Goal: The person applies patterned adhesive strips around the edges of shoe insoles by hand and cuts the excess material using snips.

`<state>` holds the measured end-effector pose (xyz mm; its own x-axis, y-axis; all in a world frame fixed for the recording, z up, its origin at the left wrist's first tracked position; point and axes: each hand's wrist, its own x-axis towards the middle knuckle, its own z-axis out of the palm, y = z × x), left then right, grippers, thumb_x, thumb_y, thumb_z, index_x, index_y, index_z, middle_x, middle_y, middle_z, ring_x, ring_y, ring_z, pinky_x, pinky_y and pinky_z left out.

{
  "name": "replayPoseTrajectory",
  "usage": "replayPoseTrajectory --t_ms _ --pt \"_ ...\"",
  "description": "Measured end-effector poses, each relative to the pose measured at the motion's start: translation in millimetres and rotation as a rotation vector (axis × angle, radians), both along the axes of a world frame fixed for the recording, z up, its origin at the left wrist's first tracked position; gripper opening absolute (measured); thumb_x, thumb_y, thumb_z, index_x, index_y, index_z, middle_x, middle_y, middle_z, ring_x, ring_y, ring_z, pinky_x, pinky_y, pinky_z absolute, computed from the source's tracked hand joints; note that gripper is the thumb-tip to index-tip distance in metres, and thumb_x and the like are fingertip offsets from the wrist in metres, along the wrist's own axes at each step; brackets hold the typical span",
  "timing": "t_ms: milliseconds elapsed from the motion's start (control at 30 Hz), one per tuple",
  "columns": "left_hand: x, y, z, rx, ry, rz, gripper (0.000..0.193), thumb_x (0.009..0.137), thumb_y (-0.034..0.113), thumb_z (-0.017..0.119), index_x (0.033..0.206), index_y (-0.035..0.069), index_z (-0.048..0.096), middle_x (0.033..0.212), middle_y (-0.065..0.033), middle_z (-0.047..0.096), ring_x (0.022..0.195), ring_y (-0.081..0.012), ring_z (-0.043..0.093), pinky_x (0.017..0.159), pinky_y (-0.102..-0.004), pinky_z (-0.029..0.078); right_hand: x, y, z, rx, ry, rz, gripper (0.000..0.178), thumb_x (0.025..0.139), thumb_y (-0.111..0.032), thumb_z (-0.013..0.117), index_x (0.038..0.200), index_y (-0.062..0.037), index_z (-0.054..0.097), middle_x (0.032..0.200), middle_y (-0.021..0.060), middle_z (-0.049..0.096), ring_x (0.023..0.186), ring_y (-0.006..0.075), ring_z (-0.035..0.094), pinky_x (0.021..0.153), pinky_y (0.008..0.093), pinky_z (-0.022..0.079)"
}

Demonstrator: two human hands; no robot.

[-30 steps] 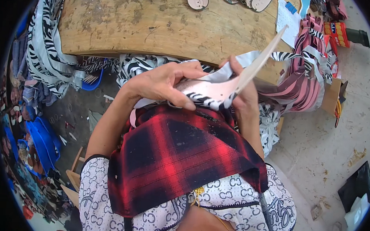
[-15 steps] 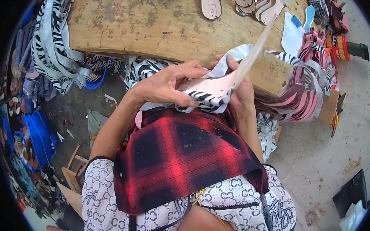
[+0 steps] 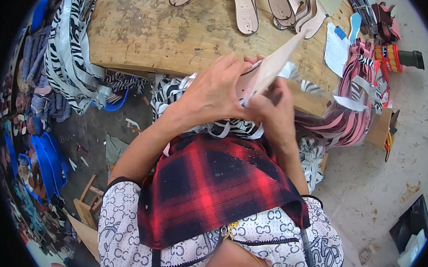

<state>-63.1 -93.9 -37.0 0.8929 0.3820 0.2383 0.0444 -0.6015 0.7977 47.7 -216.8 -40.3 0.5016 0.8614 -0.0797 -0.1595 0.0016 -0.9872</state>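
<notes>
Above my lap, by the table edge, I hold a pale pink shoe insole tilted up, one end pointing away to the right. My left hand is closed round its left side. At the near edge, my right hand is closed with the thumb pressed against the insole; its other fingers are partly blurred and hidden. A zebra-print strip with white backing trails out to the right from behind the insole. Where the strip meets the insole is mostly covered by my hands.
On the wooden table lie several more insoles and a written sheet. Zebra-print strips hang at its left, pink strips at its right. Zebra-print material bunches below the edge. A blue basket stands on the floor.
My left hand has moved right and up over the insole, covering the zebra-print edge seen before. My right hand's thumb has come round to the near edge. The view has shifted slightly.
</notes>
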Motion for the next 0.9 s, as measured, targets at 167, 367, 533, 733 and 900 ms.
replayPoseTrajectory --t_ms 167,367,533,733,900 --pt "14.0 -4.0 28.9 -0.112 0.084 -0.163 0.084 0.054 0.052 0.083 0.106 -0.008 0.058 0.094 -0.0171 0.058 0.092 -0.0321 0.058 0.081 -0.0395 0.046 35.2 -18.0 2.2 0.011 0.304 -0.280 0.026 0.094 -0.021 0.054 0.105 0.0021 0.059 0.084 0.0136 0.068 0.049 0.0111 0.058 0.038 0.0197 0.037" --pt "32.7 -22.6 23.7 -0.177 0.220 -0.270 0.092 0.046 0.060 0.084 0.101 -0.010 0.059 0.090 -0.0201 0.058 0.089 -0.0356 0.058 0.079 -0.0408 0.046 66.7 -39.4 -40.8 0.033 0.397 -0.382 0.009 0.087 -0.006 0.062 0.093 0.0000 0.064 0.074 0.0041 0.064 0.060 0.0120 0.061 0.052 0.0236 0.050" --pt "46.1 -33.6 31.0 -0.095 0.305 -0.272 0.094 0.044 0.057 0.085 0.104 -0.009 0.058 0.089 -0.0180 0.057 0.089 -0.0342 0.057 0.078 -0.0408 0.045 87.4 -43.3 -28.2 -0.032 0.239 -0.474 0.015 0.085 -0.014 0.066 0.080 0.0001 0.066 0.056 0.0032 0.060 0.042 0.0059 0.052 0.034 0.0175 0.028" --pt "58.6 -37.1 26.0 -0.047 0.223 -0.223 0.100 0.041 0.052 0.088 0.116 -0.006 0.054 0.090 -0.0155 0.053 0.087 -0.0309 0.055 0.077 -0.0402 0.043 107.8 -51.1 3.2 0.060 0.066 -0.415 0.016 0.082 -0.008 0.063 0.089 0.0063 0.067 0.061 0.0020 0.058 0.043 0.0050 0.046 0.039 0.0180 0.027" --pt "74.8 -27.6 14.9 -0.204 0.136 -0.364 0.098 0.044 0.048 0.088 0.120 -0.002 0.053 0.090 -0.0146 0.051 0.089 -0.0314 0.052 0.078 -0.0391 0.043 128.0 -39.8 -7.1 0.110 0.175 -0.294 0.017 0.079 -0.009 0.065 0.088 0.0059 0.065 0.059 0.0009 0.053 0.043 0.0058 0.041 0.040 0.0205 0.028"
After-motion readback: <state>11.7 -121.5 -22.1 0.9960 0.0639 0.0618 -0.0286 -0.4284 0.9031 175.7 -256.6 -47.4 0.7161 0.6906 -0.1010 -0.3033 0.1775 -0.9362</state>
